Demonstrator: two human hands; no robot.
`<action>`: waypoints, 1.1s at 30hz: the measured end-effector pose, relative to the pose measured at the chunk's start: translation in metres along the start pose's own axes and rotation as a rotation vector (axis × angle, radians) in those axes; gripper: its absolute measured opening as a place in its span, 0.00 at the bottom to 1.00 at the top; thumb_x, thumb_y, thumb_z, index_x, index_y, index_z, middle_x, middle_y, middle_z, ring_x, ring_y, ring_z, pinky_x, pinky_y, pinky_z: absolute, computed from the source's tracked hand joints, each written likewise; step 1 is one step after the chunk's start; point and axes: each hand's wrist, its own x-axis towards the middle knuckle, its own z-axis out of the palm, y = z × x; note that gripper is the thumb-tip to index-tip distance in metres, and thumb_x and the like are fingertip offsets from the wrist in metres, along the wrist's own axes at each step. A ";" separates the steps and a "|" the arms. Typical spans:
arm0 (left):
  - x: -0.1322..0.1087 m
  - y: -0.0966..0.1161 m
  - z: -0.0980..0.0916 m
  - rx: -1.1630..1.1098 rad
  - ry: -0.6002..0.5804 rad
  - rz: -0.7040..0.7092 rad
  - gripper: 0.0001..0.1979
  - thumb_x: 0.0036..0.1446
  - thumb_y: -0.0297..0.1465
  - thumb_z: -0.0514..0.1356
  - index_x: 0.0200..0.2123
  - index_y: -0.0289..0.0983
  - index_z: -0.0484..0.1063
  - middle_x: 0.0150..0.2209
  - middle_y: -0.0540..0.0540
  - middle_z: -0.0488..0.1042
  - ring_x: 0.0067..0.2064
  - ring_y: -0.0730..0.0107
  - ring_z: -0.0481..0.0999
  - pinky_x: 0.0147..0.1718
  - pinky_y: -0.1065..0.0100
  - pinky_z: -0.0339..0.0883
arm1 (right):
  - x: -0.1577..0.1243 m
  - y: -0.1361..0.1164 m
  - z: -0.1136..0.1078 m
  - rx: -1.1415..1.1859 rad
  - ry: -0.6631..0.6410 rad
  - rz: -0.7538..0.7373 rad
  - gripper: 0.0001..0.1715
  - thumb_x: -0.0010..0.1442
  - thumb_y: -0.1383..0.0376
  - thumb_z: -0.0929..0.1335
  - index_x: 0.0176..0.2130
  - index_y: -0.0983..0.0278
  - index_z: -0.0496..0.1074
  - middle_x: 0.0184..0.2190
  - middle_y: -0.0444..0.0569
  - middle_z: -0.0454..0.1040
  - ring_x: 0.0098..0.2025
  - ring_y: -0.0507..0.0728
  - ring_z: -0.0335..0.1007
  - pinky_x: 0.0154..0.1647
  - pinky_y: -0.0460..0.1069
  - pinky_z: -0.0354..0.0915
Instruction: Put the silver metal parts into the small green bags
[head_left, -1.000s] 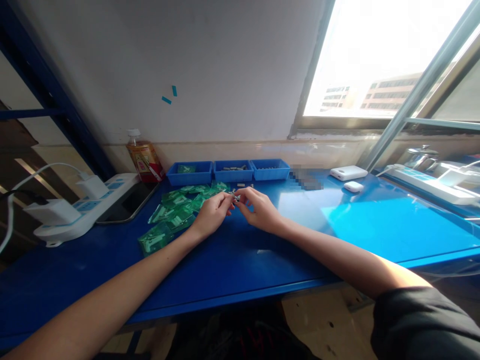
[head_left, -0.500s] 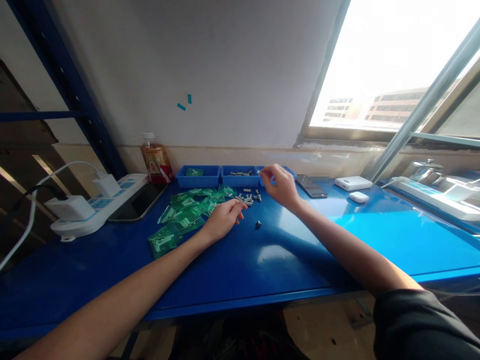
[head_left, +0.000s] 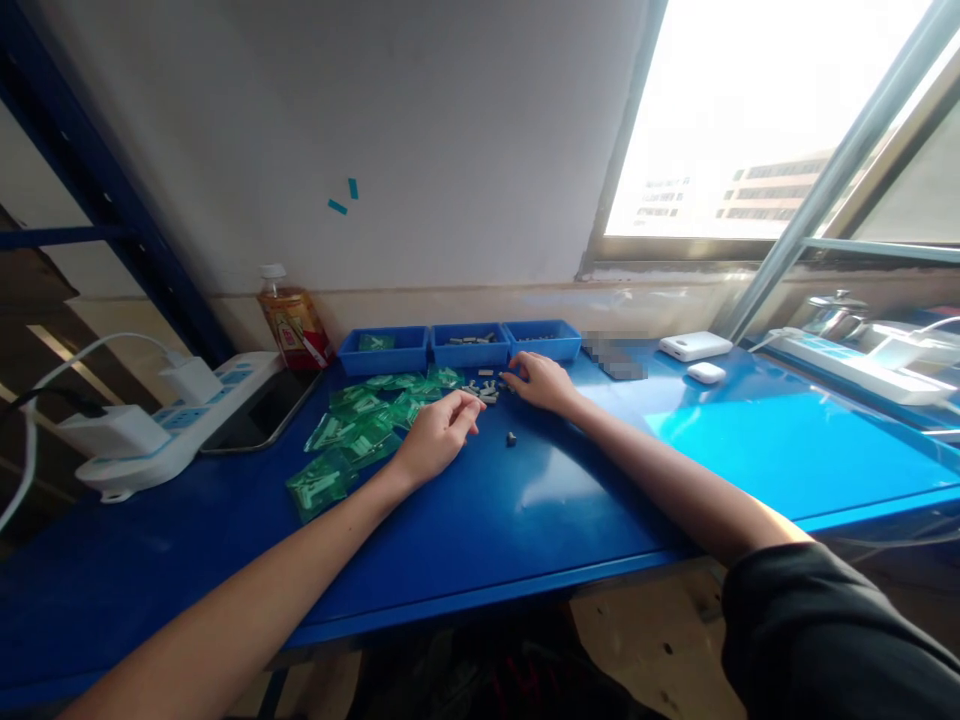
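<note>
resting on the blue bench (head_left: 480, 530), the right hand (head_left: 541, 381) lies flat and released, its fingertips touching the right edge of the heap of small grey parts (head_left: 486, 390); it grips nothing. the heap itself sits on the bench surface, between the two hands. the left hand (head_left: 439, 432) lies just in front of the heap and a little to its left, knuckles up, fingers loosely curled with thumb and forefinger drawn close together near the closest parts; i cannot tell whether anything is pinched between them. a single grey part (head_left: 511, 438) lies alone, in front of the heap and slightly to its right, apart from both hands.

spread to the left of the heap, and touching its edge, is a scatter of green bags (head_left: 360, 425), some overlapping. directly behind the heap stand three blue trays (head_left: 469, 345) in a row against the wall; the middle one holds more grey parts. further left of the heap, beyond the bags, stand a bottle (head_left: 289, 322) and a white power strip (head_left: 165, 425) with chargers plugged in. well to the right of the heap lie a white power bank (head_left: 696, 346) and a small white case (head_left: 706, 373).
</note>
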 end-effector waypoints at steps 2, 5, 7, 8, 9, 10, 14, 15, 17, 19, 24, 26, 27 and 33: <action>-0.001 0.001 0.000 0.015 -0.006 0.012 0.16 0.60 0.41 0.51 0.39 0.36 0.72 0.27 0.49 0.73 0.26 0.71 0.70 0.26 0.71 0.63 | 0.001 0.005 0.000 0.044 -0.046 -0.078 0.10 0.58 0.62 0.66 0.40 0.63 0.71 0.31 0.46 0.72 0.35 0.54 0.67 0.35 0.46 0.58; -0.002 0.001 -0.001 0.046 -0.013 0.024 0.16 0.60 0.42 0.51 0.39 0.37 0.72 0.27 0.48 0.73 0.27 0.70 0.70 0.26 0.71 0.63 | -0.002 0.009 -0.001 0.070 -0.070 -0.160 0.11 0.55 0.62 0.68 0.39 0.64 0.71 0.30 0.46 0.71 0.36 0.55 0.66 0.37 0.46 0.58; -0.003 0.002 -0.001 0.065 -0.025 0.029 0.16 0.60 0.42 0.51 0.39 0.37 0.72 0.27 0.49 0.73 0.26 0.70 0.70 0.26 0.71 0.63 | -0.004 0.007 0.001 0.073 -0.088 -0.198 0.08 0.54 0.64 0.68 0.36 0.64 0.72 0.30 0.47 0.71 0.35 0.54 0.65 0.38 0.46 0.58; -0.003 0.002 -0.001 0.072 -0.033 0.031 0.16 0.60 0.42 0.51 0.39 0.37 0.72 0.27 0.49 0.74 0.26 0.70 0.71 0.26 0.71 0.63 | -0.004 0.005 0.002 0.073 -0.097 -0.211 0.06 0.55 0.66 0.67 0.35 0.64 0.72 0.30 0.47 0.70 0.34 0.54 0.65 0.38 0.46 0.58; -0.003 0.002 0.000 0.077 -0.041 0.032 0.16 0.60 0.42 0.51 0.39 0.37 0.72 0.27 0.49 0.74 0.26 0.70 0.71 0.26 0.71 0.63 | -0.004 0.003 0.004 0.072 -0.102 -0.216 0.05 0.55 0.68 0.66 0.33 0.64 0.72 0.30 0.47 0.70 0.34 0.54 0.65 0.38 0.46 0.59; -0.003 0.002 0.000 0.081 -0.049 0.034 0.16 0.60 0.41 0.51 0.39 0.37 0.72 0.27 0.49 0.74 0.26 0.70 0.71 0.27 0.71 0.64 | -0.004 0.001 0.005 0.071 -0.098 -0.212 0.05 0.55 0.69 0.65 0.32 0.65 0.72 0.29 0.48 0.70 0.33 0.54 0.65 0.37 0.46 0.59; -0.003 0.002 0.000 0.094 -0.073 0.040 0.16 0.60 0.41 0.51 0.39 0.37 0.72 0.27 0.48 0.74 0.27 0.70 0.71 0.28 0.71 0.64 | -0.001 -0.002 0.010 0.079 -0.069 -0.180 0.07 0.54 0.72 0.64 0.30 0.66 0.72 0.29 0.49 0.71 0.34 0.55 0.66 0.38 0.47 0.59; -0.003 0.002 0.000 0.098 -0.075 0.043 0.16 0.60 0.41 0.51 0.39 0.37 0.72 0.27 0.48 0.74 0.28 0.69 0.72 0.28 0.71 0.65 | -0.001 -0.003 0.010 0.081 -0.065 -0.177 0.07 0.53 0.72 0.65 0.30 0.66 0.73 0.29 0.50 0.71 0.34 0.55 0.66 0.37 0.47 0.60; -0.002 0.001 -0.001 0.108 -0.065 0.054 0.16 0.60 0.41 0.51 0.39 0.37 0.72 0.27 0.48 0.74 0.28 0.69 0.72 0.28 0.70 0.65 | -0.001 -0.007 0.006 0.123 -0.074 -0.158 0.07 0.53 0.73 0.65 0.30 0.67 0.73 0.29 0.49 0.72 0.32 0.53 0.66 0.35 0.46 0.60; -0.001 0.000 -0.002 0.126 -0.022 0.081 0.15 0.60 0.40 0.51 0.40 0.37 0.71 0.28 0.48 0.74 0.30 0.68 0.73 0.29 0.70 0.65 | -0.004 -0.016 -0.002 0.254 -0.094 -0.119 0.07 0.53 0.72 0.65 0.31 0.66 0.72 0.28 0.47 0.73 0.30 0.51 0.67 0.32 0.44 0.61; 0.001 -0.006 -0.003 0.183 0.069 0.166 0.15 0.58 0.38 0.55 0.46 0.38 0.67 0.36 0.47 0.74 0.32 0.70 0.73 0.31 0.70 0.66 | -0.029 -0.048 -0.026 0.629 -0.120 -0.126 0.08 0.54 0.69 0.66 0.37 0.64 0.66 0.27 0.43 0.73 0.28 0.50 0.69 0.29 0.44 0.63; 0.001 -0.009 -0.002 0.192 0.032 0.192 0.17 0.57 0.37 0.56 0.48 0.39 0.66 0.38 0.47 0.74 0.31 0.71 0.72 0.30 0.70 0.67 | -0.039 -0.058 -0.030 0.660 -0.131 -0.162 0.09 0.53 0.69 0.66 0.37 0.63 0.64 0.26 0.42 0.72 0.27 0.50 0.68 0.28 0.44 0.63; 0.001 -0.010 -0.001 0.199 0.011 0.203 0.17 0.56 0.37 0.57 0.48 0.39 0.66 0.38 0.46 0.74 0.31 0.71 0.72 0.30 0.70 0.67 | -0.042 -0.061 -0.031 0.673 -0.134 -0.169 0.09 0.53 0.69 0.66 0.37 0.63 0.63 0.26 0.42 0.72 0.27 0.50 0.68 0.28 0.44 0.63; 0.005 -0.016 -0.001 0.229 0.030 0.199 0.13 0.58 0.38 0.56 0.41 0.37 0.72 0.34 0.46 0.76 0.33 0.67 0.75 0.32 0.69 0.66 | -0.045 -0.065 -0.022 0.766 -0.093 -0.152 0.07 0.54 0.68 0.66 0.35 0.62 0.62 0.27 0.43 0.72 0.30 0.50 0.69 0.32 0.45 0.65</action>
